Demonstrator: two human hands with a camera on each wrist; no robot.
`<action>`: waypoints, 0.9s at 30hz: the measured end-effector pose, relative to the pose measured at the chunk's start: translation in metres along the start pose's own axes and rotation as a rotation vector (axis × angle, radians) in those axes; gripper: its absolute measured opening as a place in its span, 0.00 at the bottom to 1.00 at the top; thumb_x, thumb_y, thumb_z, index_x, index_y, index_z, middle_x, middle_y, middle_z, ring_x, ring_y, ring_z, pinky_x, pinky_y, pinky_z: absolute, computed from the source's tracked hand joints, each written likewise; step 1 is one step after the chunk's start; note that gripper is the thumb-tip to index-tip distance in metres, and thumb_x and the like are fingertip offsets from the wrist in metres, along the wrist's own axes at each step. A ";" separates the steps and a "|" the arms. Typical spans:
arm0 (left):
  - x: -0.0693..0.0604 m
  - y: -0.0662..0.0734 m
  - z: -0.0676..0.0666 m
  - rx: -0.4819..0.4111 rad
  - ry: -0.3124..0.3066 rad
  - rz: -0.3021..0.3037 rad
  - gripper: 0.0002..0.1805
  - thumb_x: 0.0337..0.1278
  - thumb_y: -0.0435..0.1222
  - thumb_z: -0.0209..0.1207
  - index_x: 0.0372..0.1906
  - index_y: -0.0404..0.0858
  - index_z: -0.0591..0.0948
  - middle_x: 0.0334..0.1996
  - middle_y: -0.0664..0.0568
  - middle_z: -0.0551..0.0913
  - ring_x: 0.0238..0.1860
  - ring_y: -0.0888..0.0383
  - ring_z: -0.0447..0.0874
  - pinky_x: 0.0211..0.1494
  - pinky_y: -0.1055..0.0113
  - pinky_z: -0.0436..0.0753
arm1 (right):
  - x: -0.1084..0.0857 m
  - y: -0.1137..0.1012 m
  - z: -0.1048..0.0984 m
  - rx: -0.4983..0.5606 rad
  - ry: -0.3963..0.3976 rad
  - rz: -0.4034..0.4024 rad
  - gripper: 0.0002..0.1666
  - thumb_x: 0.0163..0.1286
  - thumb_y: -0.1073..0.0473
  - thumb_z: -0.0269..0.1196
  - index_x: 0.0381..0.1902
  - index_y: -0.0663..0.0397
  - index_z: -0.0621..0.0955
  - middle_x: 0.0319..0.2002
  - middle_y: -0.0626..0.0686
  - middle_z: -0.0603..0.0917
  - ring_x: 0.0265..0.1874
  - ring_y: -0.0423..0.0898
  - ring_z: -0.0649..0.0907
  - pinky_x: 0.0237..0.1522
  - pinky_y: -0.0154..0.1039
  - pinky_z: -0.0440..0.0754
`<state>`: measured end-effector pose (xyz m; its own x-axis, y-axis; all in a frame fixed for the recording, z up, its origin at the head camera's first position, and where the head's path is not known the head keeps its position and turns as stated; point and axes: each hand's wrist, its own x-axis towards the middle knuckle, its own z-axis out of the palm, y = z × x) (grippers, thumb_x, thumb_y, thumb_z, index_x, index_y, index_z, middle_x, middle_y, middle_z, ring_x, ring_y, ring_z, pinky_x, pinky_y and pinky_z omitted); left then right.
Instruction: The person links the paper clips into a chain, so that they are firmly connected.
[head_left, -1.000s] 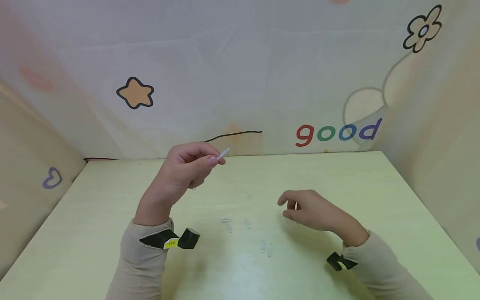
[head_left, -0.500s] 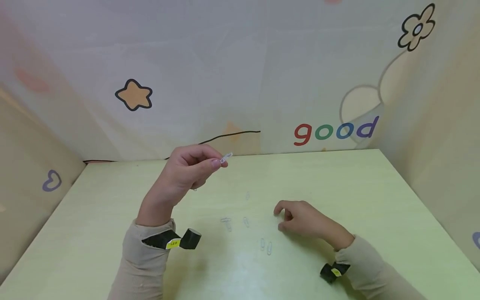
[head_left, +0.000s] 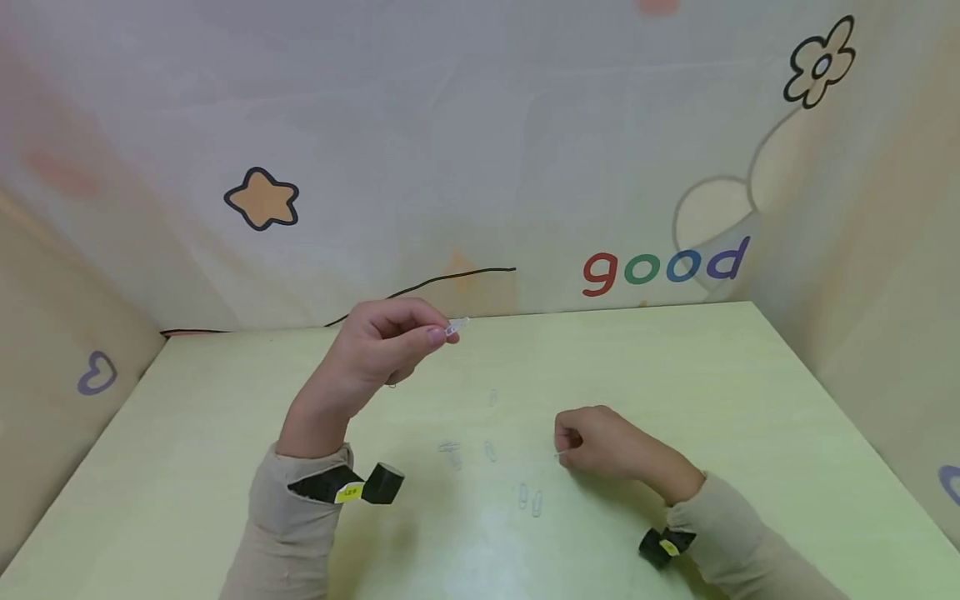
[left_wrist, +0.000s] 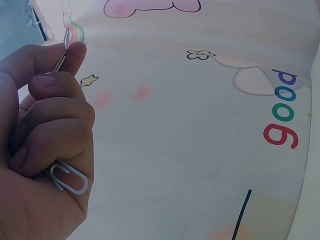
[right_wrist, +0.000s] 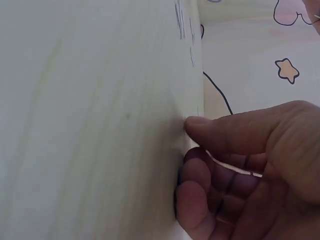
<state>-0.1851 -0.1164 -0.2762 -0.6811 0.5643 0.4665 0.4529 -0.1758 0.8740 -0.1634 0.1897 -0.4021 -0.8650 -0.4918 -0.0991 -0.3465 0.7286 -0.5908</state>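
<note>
My left hand (head_left: 390,346) is raised above the table and pinches a pale paper clip (head_left: 457,326) between thumb and index finger. In the left wrist view a second paper clip (left_wrist: 75,181) pokes out from under the curled lower fingers. My right hand (head_left: 611,446) is down at the tabletop, its thumb and index finger drawn together. A thin pale end of a paper clip (head_left: 559,454) shows at those fingertips; the rest of it is hidden. In the right wrist view the thumb (right_wrist: 225,131) and curled fingers meet the table surface.
Several loose paper clips lie on the pale table (head_left: 675,367) between the hands, among them a pair (head_left: 537,503) near the front and one clip (head_left: 490,451) in the middle. A printed cloth (head_left: 480,167) stands behind the table and at both sides.
My right hand has come down and slightly left onto the table, and its fingers have closed at a paper clip. The left hand keeps its pinch, with the clip turned slightly.
</note>
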 end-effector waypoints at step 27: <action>-0.001 0.026 0.022 0.386 0.108 -0.076 0.03 0.65 0.32 0.65 0.36 0.42 0.88 0.23 0.53 0.76 0.20 0.57 0.63 0.25 0.66 0.65 | -0.002 -0.114 -0.075 0.812 0.414 -0.415 0.02 0.69 0.74 0.63 0.39 0.70 0.80 0.33 0.63 0.84 0.27 0.53 0.86 0.35 0.48 0.87</action>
<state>-0.1596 -0.1034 -0.2568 -0.7685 0.4722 0.4318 0.5673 0.1907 0.8011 -0.1493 0.1432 -0.2749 -0.8435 -0.3162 0.4341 -0.4305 -0.0851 -0.8985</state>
